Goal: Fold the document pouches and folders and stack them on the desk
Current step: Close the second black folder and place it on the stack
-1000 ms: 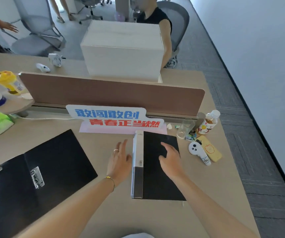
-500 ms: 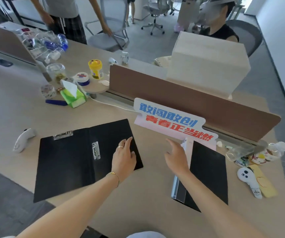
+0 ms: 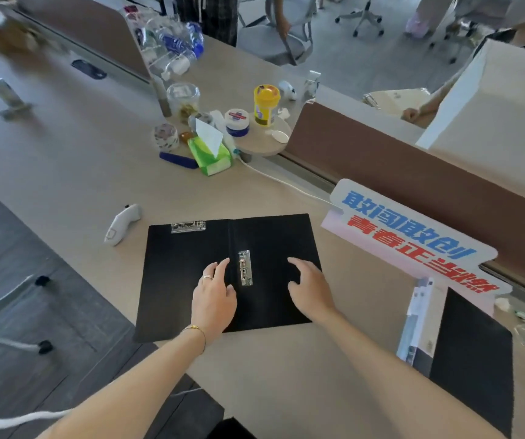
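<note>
- Left hand (image 3: 213, 297) and right hand (image 3: 310, 288), both spread and gripping nothing, had moved off the closed folder (image 3: 473, 353) onto the open folder (image 3: 188, 280).
- The closed folder lay flat at right.
- Judgement: 1 done; closing the open folder comes next.

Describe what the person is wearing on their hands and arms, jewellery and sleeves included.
Both forearms are bare, with no sleeves in view. The left hand has a thin, light metallic ring on one finger, and a fine gold-coloured chain bracelet sits at the left wrist. The right hand shows no ring, watch or bracelet. No gloves on either hand.
</note>
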